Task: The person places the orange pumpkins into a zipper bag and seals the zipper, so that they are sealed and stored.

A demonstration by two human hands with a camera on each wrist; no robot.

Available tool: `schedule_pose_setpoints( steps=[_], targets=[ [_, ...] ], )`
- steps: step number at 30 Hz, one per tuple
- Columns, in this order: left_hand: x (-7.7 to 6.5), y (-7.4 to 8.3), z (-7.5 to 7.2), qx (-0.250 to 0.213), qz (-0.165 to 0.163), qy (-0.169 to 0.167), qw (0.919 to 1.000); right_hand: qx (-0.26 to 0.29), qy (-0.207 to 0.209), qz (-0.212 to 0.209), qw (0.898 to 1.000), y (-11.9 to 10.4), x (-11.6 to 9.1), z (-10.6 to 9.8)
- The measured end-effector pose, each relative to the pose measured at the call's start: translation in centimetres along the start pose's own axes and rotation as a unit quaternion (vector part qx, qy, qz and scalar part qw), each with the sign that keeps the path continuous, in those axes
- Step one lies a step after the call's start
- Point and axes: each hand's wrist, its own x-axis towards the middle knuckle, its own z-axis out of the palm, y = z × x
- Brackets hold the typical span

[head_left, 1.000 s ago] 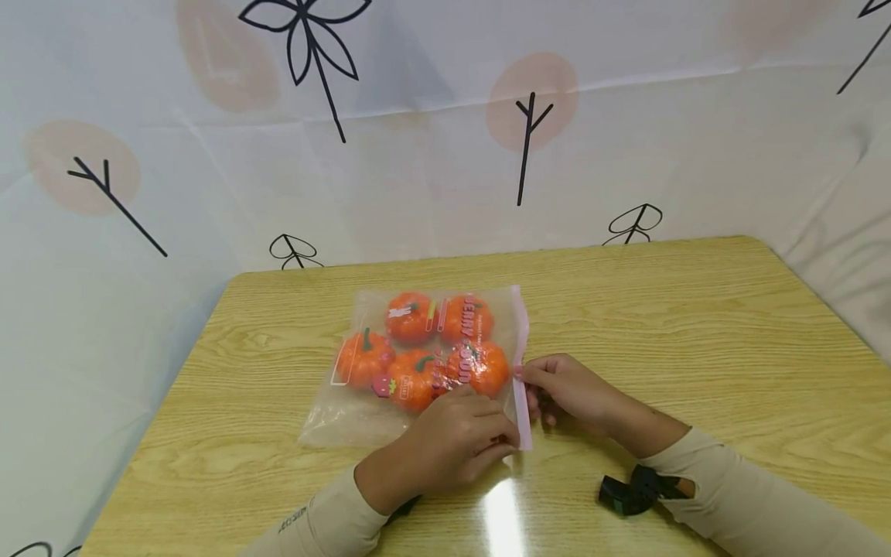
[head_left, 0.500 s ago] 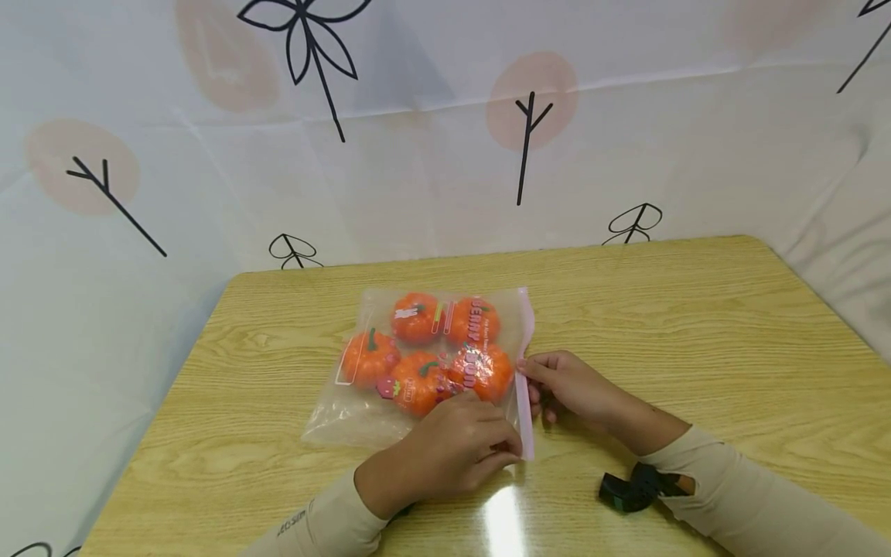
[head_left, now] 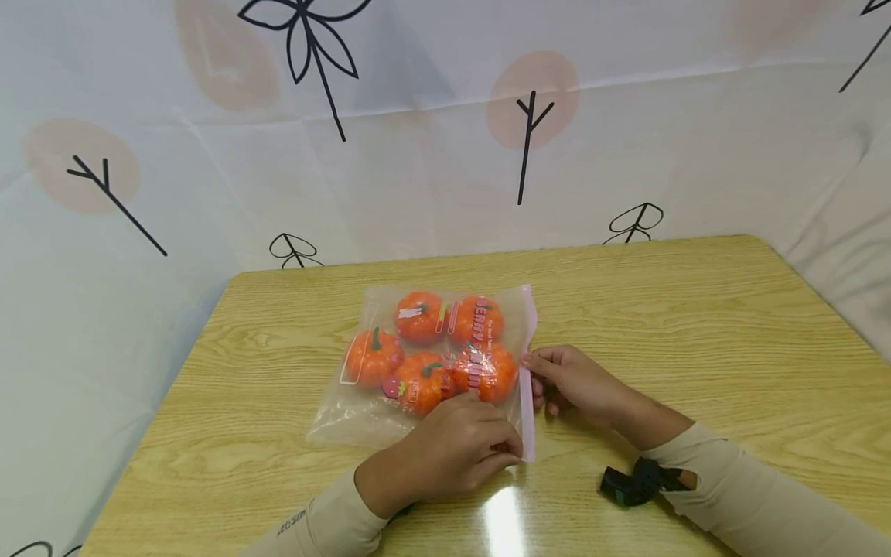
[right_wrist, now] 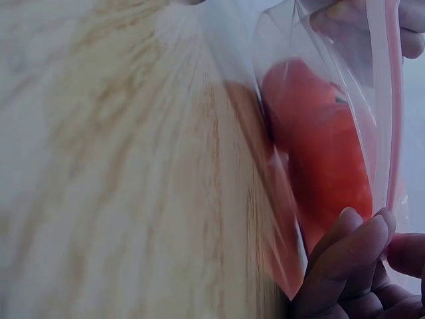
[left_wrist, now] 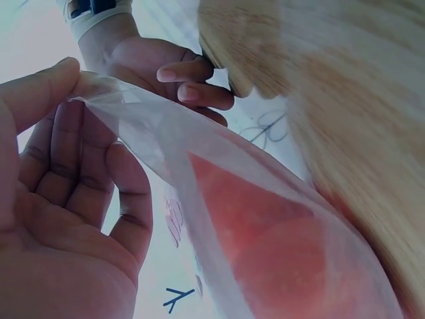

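A clear zip bag [head_left: 348, 422] with a pink zip strip [head_left: 527, 410] along its right side lies on the table. Inside are several small orange pumpkins [head_left: 421, 317] with green stems. My left hand [head_left: 452, 449] pinches the strip's near corner; the left wrist view shows its thumb and fingers [left_wrist: 63, 153] on the bag's edge. Farther along the strip, my right hand [head_left: 574, 387] pinches it between thumb and forefinger. In the right wrist view that hand [right_wrist: 362, 272] grips the edge below the orange pumpkins [right_wrist: 325, 146]. The left palm covers part of the bag.
The wood-grain table [head_left: 696, 333] extends around the bag on all sides. Behind it hangs a pale cloth [head_left: 431, 178] printed with plant drawings. A black wrist device [head_left: 629, 483] sits under the right sleeve, close over the table.
The bag and its pumpkins have shifted slightly right. My right hand has moved a little farther away along the strip. The left hand has come slightly nearer with the corner.
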Motion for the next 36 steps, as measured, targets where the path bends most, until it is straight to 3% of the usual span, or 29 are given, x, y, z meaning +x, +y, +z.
schedule_pose_setpoints(
  steps=[36],
  targets=[
    [-0.1, -0.1, 0.1, -0.023, 0.004, -0.008, 0.9997, -0.001, 0.037, 0.007, 0.999, -0.2, 0.5, -1.7]
  ],
)
